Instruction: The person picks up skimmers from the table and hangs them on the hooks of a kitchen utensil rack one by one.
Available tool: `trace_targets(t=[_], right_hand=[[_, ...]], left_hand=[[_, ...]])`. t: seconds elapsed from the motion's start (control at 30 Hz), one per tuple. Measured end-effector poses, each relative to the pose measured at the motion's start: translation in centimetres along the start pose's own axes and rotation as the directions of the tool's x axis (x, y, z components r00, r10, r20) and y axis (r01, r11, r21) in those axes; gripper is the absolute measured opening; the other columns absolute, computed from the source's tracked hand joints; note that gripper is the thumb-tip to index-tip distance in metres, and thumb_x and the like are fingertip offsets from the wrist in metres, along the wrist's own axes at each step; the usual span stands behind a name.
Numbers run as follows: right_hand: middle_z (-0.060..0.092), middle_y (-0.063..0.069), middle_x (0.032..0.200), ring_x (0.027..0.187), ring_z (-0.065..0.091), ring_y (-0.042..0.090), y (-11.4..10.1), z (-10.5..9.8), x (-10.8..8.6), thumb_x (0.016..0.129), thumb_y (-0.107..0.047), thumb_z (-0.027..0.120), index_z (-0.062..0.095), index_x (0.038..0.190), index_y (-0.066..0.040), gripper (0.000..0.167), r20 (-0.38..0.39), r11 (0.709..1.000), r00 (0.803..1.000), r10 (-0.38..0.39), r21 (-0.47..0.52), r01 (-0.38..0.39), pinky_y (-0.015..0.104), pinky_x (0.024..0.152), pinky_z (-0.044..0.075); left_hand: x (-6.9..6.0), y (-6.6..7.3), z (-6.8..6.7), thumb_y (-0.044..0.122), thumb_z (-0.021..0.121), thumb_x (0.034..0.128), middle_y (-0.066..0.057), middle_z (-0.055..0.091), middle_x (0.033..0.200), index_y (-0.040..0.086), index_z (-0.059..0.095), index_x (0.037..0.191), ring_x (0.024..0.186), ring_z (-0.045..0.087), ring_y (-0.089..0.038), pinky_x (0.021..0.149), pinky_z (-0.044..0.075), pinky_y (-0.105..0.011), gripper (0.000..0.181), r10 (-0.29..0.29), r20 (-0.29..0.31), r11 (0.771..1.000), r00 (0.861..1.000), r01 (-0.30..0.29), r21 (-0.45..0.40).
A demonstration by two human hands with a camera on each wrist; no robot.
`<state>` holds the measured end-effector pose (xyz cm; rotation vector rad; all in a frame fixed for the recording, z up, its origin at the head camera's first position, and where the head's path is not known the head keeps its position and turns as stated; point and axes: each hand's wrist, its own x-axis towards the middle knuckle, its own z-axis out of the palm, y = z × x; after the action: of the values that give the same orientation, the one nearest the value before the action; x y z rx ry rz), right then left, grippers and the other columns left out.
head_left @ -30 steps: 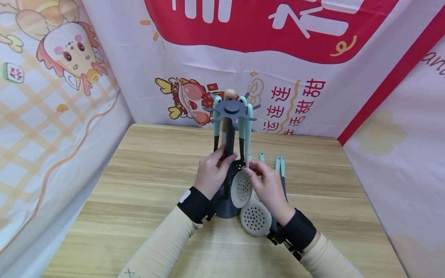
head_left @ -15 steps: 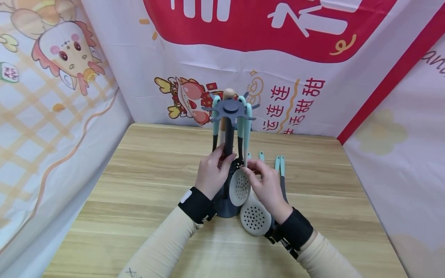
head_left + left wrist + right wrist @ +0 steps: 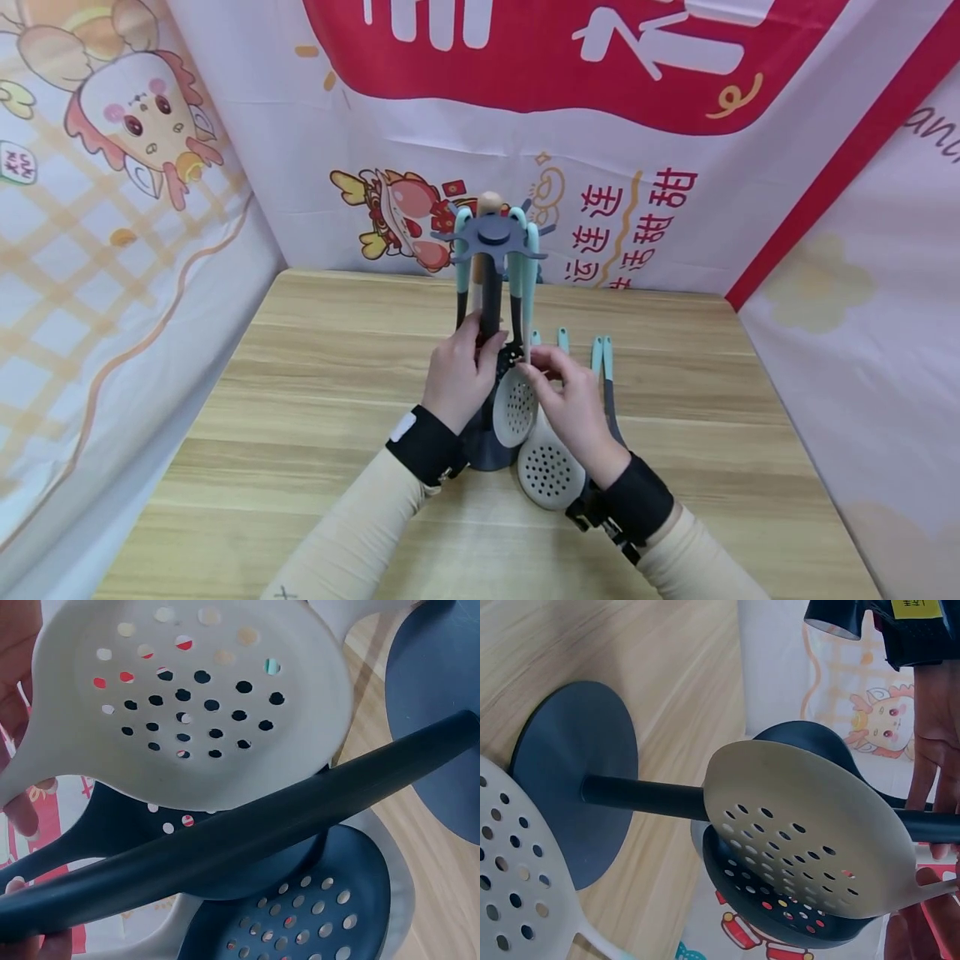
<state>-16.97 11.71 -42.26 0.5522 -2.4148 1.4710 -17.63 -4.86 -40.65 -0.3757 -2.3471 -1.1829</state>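
A dark utensil stand [image 3: 491, 454] stands upright on the table; its pole [image 3: 645, 796] rises from a round base. The left hand [image 3: 457, 375] grips the pole with fingers and thumb. A cream skimmer [image 3: 516, 408] hangs from the stand's top ring [image 3: 487, 233] by its teal handle, perforated head downward. Low on that handle, just above the head, the right hand [image 3: 573, 404] pinches it. In the left wrist view the skimmer head [image 3: 195, 761] lies close beside the pole. Behind it hang dark utensils, one a perforated dark spoon [image 3: 364, 862].
A second cream skimmer [image 3: 551, 475] lies on the wooden table [image 3: 300, 400] right of the base, partly under the right wrist. Several teal-handled utensils [image 3: 607, 358] lie beyond it. A wooden-knobbed handle [image 3: 490, 202] stands behind the ring. Printed cloth [image 3: 450, 125] walls the back and sides.
The hands keep their holds on the pole and the skimmer handle. The skimmer head shifts very slightly; the whole view drifts a little.
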Motion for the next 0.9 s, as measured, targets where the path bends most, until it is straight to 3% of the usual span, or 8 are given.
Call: trace_targets(t=[0.23, 0.43, 0.7, 0.9], right_hand=[[0.075, 0.008, 0.106, 0.092, 0.068, 0.018, 0.0, -0.5, -0.1, 0.095, -0.015, 0.067, 0.069, 0.115, -0.004, 0.023, 0.028, 0.998, 0.999, 0.037, 0.048, -0.038, 0.026, 0.080, 0.055], [0.075, 0.006, 0.107, 0.087, 0.066, 0.014, 0.2, -1.1, -0.4, 0.094, -0.018, 0.069, 0.071, 0.114, -0.008, 0.023, 0.004, 0.997, 0.997, 0.076, 0.026, -0.076, 0.025, 0.077, 0.054], [0.075, 0.006, 0.105, 0.088, 0.065, 0.011, 1.9, -1.4, -0.8, 0.093, -0.020, 0.071, 0.073, 0.111, -0.009, 0.021, -0.012, 0.987, 0.988, 0.156, 0.049, -0.155, 0.025, 0.077, 0.053], [0.074, 0.009, 0.108, 0.092, 0.066, 0.016, 3.7, -1.7, -1.0, 0.094, -0.020, 0.070, 0.072, 0.113, -0.009, 0.022, -0.023, 0.973, 0.973, 0.229, 0.022, -0.229, 0.025, 0.082, 0.052]], left_hand=[[0.0, 0.2, 0.0, 0.020, 0.056, 0.1022, -0.010, 0.068, 0.085, 0.002, 0.059, 0.115, 0.063, 0.058, -0.018, 0.054, 0.047, -0.025, 0.023, -0.027, 0.020, 1.000, 0.999, 0.027, -0.011], [0.0, 0.1, 0.1, 0.019, 0.058, 0.1014, -0.011, 0.070, 0.087, 0.001, 0.059, 0.114, 0.065, 0.061, -0.020, 0.057, 0.049, -0.030, 0.023, 0.007, -0.008, 1.000, 1.000, -0.007, 0.007], [0.0, 0.0, 0.2, 0.019, 0.058, 0.1012, -0.012, 0.072, 0.090, 0.001, 0.059, 0.114, 0.071, 0.066, -0.022, 0.061, 0.053, -0.036, 0.022, 0.011, -0.023, 1.000, 1.000, -0.011, 0.007], [0.0, 0.0, 0.2, 0.018, 0.058, 0.1009, -0.013, 0.072, 0.090, 0.000, 0.060, 0.114, 0.071, 0.067, -0.022, 0.061, 0.054, -0.037, 0.022, 0.018, -0.032, 1.000, 0.999, -0.018, 0.006]])
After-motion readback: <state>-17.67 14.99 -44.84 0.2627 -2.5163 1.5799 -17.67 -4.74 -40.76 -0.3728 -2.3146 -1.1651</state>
